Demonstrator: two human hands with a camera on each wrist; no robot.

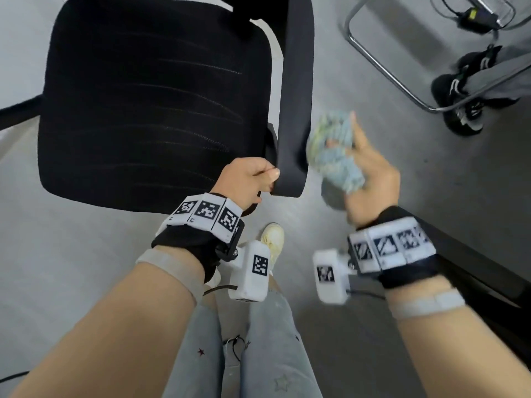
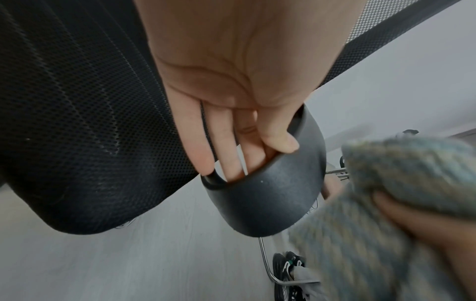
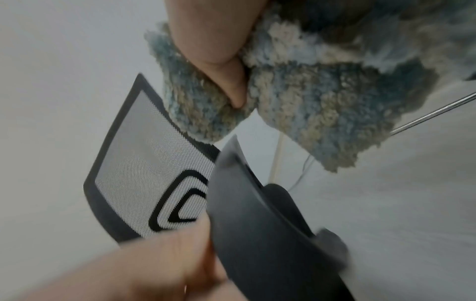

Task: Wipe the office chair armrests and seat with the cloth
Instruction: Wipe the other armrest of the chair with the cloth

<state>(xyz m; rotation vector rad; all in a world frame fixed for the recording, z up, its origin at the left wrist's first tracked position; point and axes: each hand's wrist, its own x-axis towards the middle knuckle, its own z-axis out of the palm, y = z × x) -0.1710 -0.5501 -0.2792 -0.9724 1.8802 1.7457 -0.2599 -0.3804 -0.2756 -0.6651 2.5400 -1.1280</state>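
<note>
A black office chair with a mesh seat [image 1: 143, 104] fills the upper left of the head view. Its right armrest [image 1: 297, 90] runs along the seat's right side. My left hand [image 1: 253, 179] grips the armrest's near end, fingers hooked under it [image 2: 231, 154] and thumb on the edge. My right hand [image 1: 365, 179] holds a bunched blue-and-beige cloth [image 1: 334, 150] just right of the armrest, apart from it. In the right wrist view the cloth [image 3: 322, 91] hangs above the armrest [image 3: 257, 224], and the mesh backrest [image 3: 144, 179] stands behind.
A dark desk edge [image 1: 474, 254] runs along the right. A chrome-framed chair [image 1: 388, 67] and another person's black shoes [image 1: 454, 87] are at the upper right. My own legs and a pale shoe [image 1: 273, 237] are below the hands. The floor [image 1: 57, 254] is grey.
</note>
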